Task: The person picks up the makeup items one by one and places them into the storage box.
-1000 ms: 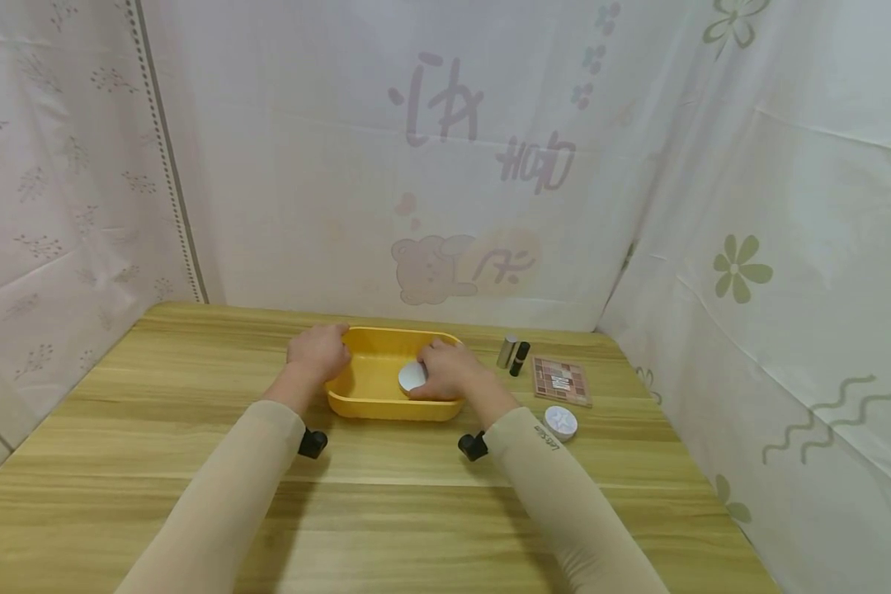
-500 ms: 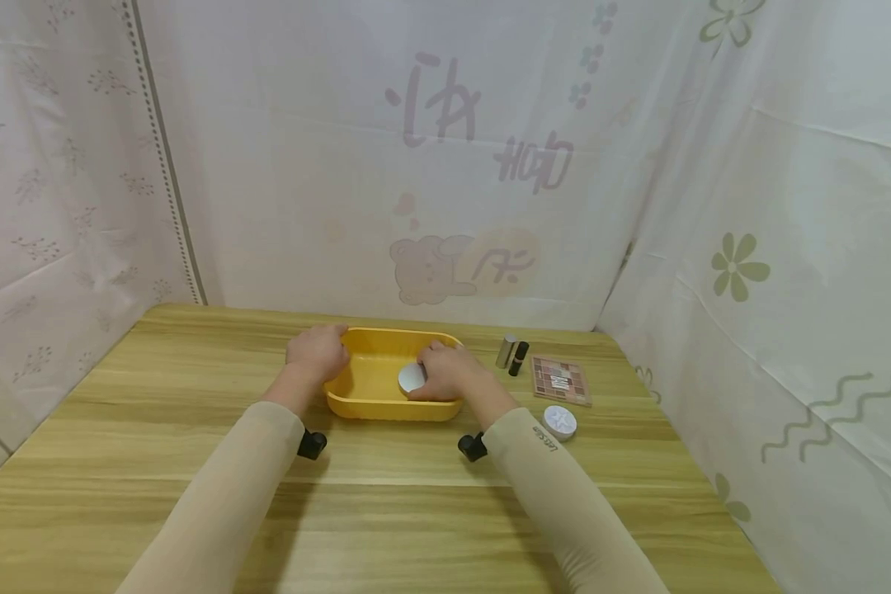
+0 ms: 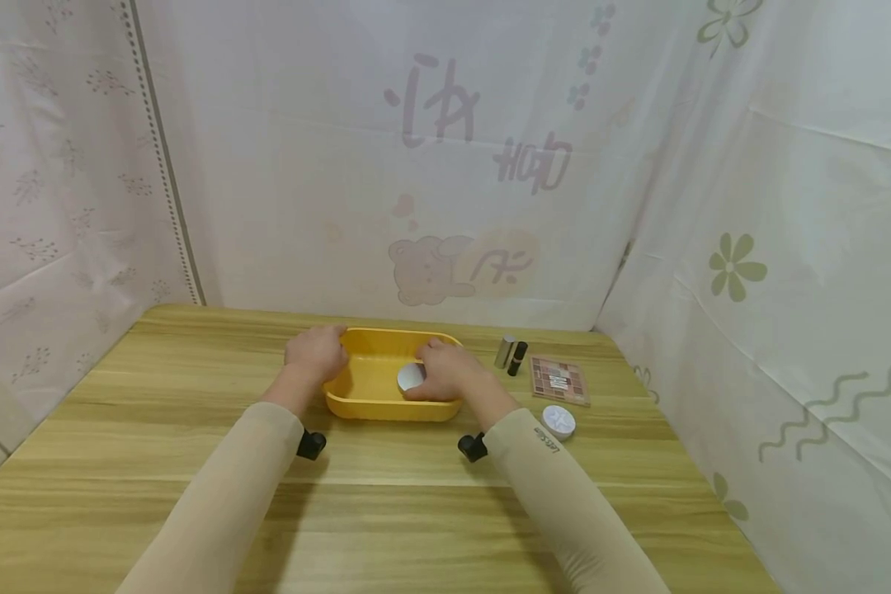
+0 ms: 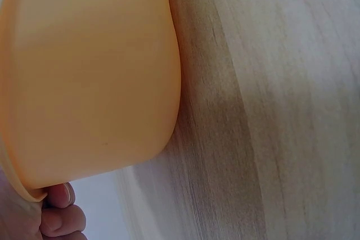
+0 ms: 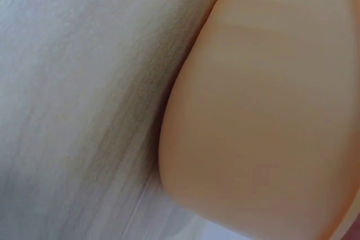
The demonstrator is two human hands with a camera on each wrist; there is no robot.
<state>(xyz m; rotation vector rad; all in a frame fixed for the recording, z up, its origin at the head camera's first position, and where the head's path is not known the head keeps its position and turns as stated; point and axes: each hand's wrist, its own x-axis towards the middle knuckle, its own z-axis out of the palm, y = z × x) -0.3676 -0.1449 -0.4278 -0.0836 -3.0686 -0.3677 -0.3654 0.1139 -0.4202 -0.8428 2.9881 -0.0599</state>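
A yellow plastic bin (image 3: 393, 410) with rounded ends stands on the wooden table. My left hand (image 3: 316, 355) grips its left rim; the left wrist view shows fingertips (image 4: 63, 217) curled beneath the rim. At the bin's right end, my right hand (image 3: 449, 371) reaches inside over the rim. It holds a round, flat white case (image 3: 410, 377), like a compact, between thumb and fingers. That hand covers the case's right part. In the right wrist view the bin's outer wall (image 5: 264, 116) fills much of the picture, and the hand's grip is hidden.
Right of the bin lie a silver-gold tube (image 3: 505, 351), a black lipstick-like tube (image 3: 517, 359) and an eyeshadow palette (image 3: 560, 381). Nearer is a round white case with a star (image 3: 558, 421), close to my right sleeve (image 3: 564, 495). Printed curtains (image 3: 304, 165) surround the table (image 3: 386, 511).
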